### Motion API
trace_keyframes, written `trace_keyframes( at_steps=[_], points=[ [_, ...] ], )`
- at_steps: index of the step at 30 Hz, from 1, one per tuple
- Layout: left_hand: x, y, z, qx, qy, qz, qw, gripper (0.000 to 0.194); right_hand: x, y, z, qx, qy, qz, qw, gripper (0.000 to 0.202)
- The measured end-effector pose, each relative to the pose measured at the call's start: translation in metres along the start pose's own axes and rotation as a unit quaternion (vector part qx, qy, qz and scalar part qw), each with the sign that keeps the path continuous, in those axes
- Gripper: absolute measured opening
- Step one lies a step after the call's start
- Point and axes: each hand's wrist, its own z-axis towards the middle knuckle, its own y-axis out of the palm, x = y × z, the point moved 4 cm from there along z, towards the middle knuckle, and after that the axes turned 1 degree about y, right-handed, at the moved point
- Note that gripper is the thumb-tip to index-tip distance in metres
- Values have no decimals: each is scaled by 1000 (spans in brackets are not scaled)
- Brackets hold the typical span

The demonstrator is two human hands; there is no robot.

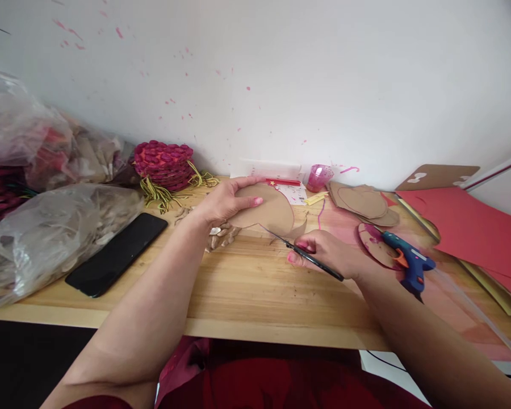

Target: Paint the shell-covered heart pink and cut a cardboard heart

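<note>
A brown cardboard piece [266, 211] with a curved outline, seemingly heart-shaped, is gripped at its left side by my left hand [234, 201], thumb on top and fingers along the far edge. Black-handled scissors [309, 255] are in my right hand [321, 250], their tip at the notch in the cardboard's near edge. A thin offcut curls by the cardboard's right side. Several small tan scraps [220, 236] lie on the table below my left wrist.
A black phone [117, 254] and plastic bags [63, 238] occupy the left. Behind stand a magenta woven basket-like bundle [164, 165] and a pink-stained cup [318, 178]. Rightward are cardboard shapes [361, 201], a blue glue gun [413, 264] and red sheets [472, 227] on the wooden table [255, 301].
</note>
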Motion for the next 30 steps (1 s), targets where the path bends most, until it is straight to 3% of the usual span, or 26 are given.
trace_keyframes(
  at_steps=[8,19,30],
  points=[
    [2,-2,1,1,28,35,999,70,3,4,2,-17,7,21,1000,53],
    [1,-2,0,6,13,7,1000,73,-8,4,0,-28,24,74,997,53],
    [1,-4,2,11,34,32,999,72,2,7,1,-29,73,88,993,47]
  ],
)
